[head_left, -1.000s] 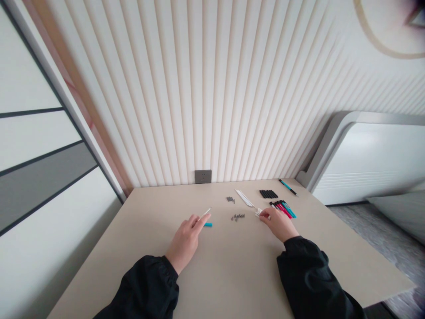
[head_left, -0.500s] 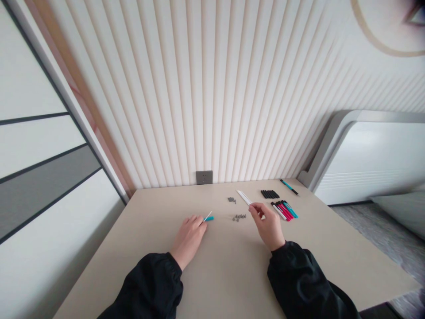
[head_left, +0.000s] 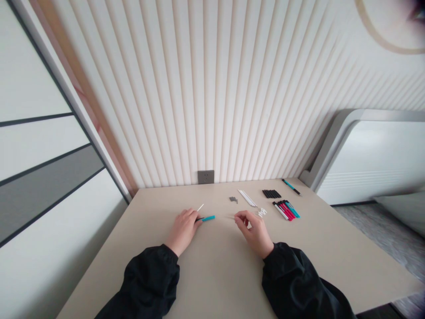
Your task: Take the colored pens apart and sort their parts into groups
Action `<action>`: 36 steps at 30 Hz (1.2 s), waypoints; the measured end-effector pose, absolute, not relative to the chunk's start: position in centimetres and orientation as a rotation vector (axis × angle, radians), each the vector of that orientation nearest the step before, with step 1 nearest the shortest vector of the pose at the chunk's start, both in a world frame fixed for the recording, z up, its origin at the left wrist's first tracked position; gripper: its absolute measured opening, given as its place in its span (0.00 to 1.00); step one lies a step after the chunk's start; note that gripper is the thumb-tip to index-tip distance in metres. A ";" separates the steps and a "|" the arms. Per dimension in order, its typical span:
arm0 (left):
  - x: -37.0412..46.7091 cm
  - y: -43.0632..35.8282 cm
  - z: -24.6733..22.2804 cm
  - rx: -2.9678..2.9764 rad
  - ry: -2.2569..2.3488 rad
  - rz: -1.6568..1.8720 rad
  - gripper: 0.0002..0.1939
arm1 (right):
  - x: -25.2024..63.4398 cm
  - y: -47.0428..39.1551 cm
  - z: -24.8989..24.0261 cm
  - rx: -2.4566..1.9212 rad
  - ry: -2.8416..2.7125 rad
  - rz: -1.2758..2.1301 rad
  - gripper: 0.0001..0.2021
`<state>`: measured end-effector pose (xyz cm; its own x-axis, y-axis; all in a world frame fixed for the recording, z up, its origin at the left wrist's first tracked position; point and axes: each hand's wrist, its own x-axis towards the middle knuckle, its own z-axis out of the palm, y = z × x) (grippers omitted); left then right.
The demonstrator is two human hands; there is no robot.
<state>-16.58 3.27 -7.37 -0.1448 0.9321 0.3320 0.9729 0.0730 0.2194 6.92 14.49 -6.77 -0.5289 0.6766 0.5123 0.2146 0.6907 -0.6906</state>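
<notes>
My left hand (head_left: pixel 184 228) rests on the table with its fingers closed round a teal pen barrel (head_left: pixel 208 218), and a thin white stick (head_left: pixel 200 207) pokes out above the fingers. To the right, my right hand (head_left: pixel 250 226) is held in a pinch over the table; what its fingertips hold, if anything, is too small to name. Just behind it lie small white pieces (head_left: pixel 262 212) and a row of white sticks (head_left: pixel 247 198). Small grey parts (head_left: pixel 233 200) sit further back, between the two hands.
On the table (head_left: pixel 212 266), black pieces (head_left: pixel 271 193) lie in a row at the back right. White, pink and teal barrels (head_left: pixel 286 210) are beside them, with a teal and black pen (head_left: pixel 291 187) behind. A wall socket (head_left: pixel 206 177) is at the back.
My right hand has moved left and toward me, away from the white sticks, uncovering the small white pieces. The white stick at my left hand has shifted left.
</notes>
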 end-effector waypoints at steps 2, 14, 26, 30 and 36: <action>-16.2 3.1 -6.7 -1.967 -2.170 -0.501 0.10 | 6.9 14.6 -6.8 -0.684 -2.102 0.728 0.10; -13.3 1.7 -3.9 -2.293 -1.767 -0.689 0.12 | 6.7 14.5 -7.2 -0.675 -2.143 0.840 0.10; -12.6 2.4 -6.1 -2.064 -2.136 -1.724 0.11 | 6.5 14.6 -8.0 -0.599 -2.066 0.899 0.12; -12.5 2.4 -6.1 -2.082 -2.142 -1.648 0.10 | 6.7 14.4 -7.5 -0.553 -2.139 0.809 0.11; -12.3 2.5 -6.8 -2.189 -2.133 -1.480 0.08 | 6.9 14.2 -6.9 -0.494 -2.164 0.708 0.10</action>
